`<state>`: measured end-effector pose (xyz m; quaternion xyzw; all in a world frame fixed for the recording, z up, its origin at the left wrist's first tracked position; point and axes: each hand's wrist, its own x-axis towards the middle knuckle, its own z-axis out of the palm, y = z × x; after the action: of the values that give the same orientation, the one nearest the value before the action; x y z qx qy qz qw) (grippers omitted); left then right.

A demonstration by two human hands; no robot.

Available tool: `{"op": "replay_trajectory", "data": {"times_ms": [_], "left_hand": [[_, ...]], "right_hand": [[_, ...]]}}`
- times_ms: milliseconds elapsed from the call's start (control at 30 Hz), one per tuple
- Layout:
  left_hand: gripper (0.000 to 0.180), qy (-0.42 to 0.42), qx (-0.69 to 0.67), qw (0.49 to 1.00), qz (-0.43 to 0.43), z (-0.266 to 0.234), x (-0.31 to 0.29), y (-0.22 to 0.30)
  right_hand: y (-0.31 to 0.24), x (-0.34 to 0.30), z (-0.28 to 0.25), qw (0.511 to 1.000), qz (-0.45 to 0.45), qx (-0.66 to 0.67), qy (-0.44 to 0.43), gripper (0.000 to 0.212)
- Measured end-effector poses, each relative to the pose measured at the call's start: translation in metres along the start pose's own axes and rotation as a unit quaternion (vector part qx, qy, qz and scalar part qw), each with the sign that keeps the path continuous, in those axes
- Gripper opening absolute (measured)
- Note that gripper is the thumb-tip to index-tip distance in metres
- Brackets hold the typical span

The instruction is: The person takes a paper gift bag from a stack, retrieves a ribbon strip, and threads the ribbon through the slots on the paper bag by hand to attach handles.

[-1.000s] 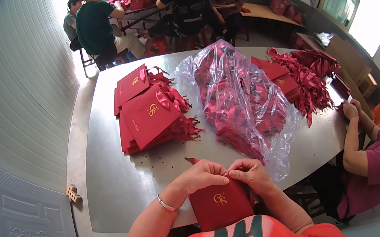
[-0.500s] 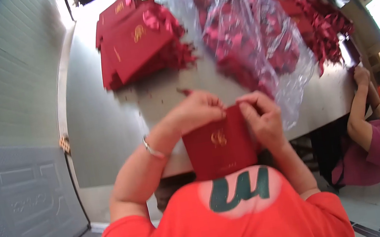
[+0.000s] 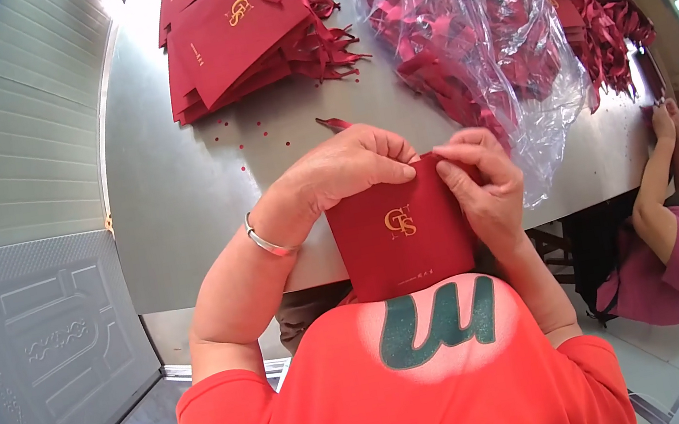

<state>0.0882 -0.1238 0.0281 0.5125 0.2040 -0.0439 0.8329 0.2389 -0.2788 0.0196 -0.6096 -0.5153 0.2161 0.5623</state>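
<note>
A dark red paper gift bag [image 3: 402, 237] with a gold emblem hangs upright in front of my chest, at the near edge of the table. My left hand [image 3: 354, 165], with a bangle on its wrist, pinches the top edge near the middle. At the top right corner, my right hand [image 3: 482, 179] grips the bag, thumb on the front; its raised fingers are slightly blurred. What lies between the fingertips is hidden. A dark red ribbon end [image 3: 333, 124] pokes out beyond my left hand.
A pile of red bags [image 3: 239, 40] with ribbons lies at the far left of the metal table [image 3: 174, 240]. Several small red dots are scattered near it. Clear plastic [image 3: 527, 153] covers more bags and ribbons. A co-worker [image 3: 672, 264] handles something dark at the right.
The view has shifted, so the table things sit higher in the picture. Both hands stay at the bag's top edge, and the right hand's fingers have moved a little.
</note>
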Motion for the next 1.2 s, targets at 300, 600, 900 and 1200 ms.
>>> {"op": "replay_trajectory", "data": {"times_ms": [300, 600, 900, 1200], "left_hand": [[0.017, -0.041, 0.023, 0.998, 0.035, -0.003, 0.0, 0.003], [0.012, -0.002, 0.089, 0.995, 0.041, 0.001, 0.001, 0.002], [0.009, 0.064, 0.132, 0.989, 0.002, 0.006, 0.005, 0.0], [0.017, 0.094, 0.179, 0.979, 0.017, 0.009, 0.003, 0.004]], "right_hand": [[0.011, 0.018, -0.005, 0.986, 0.092, 0.087, -0.111, 0.007], [0.008, 0.013, 0.001, 0.993, 0.06, 0.056, -0.086, 0.007], [-0.005, 0.003, -0.003, 0.99, -0.093, -0.104, 0.024, 0.016], [-0.029, 0.002, -0.008, 0.995, -0.06, -0.045, -0.064, 0.015]]}}
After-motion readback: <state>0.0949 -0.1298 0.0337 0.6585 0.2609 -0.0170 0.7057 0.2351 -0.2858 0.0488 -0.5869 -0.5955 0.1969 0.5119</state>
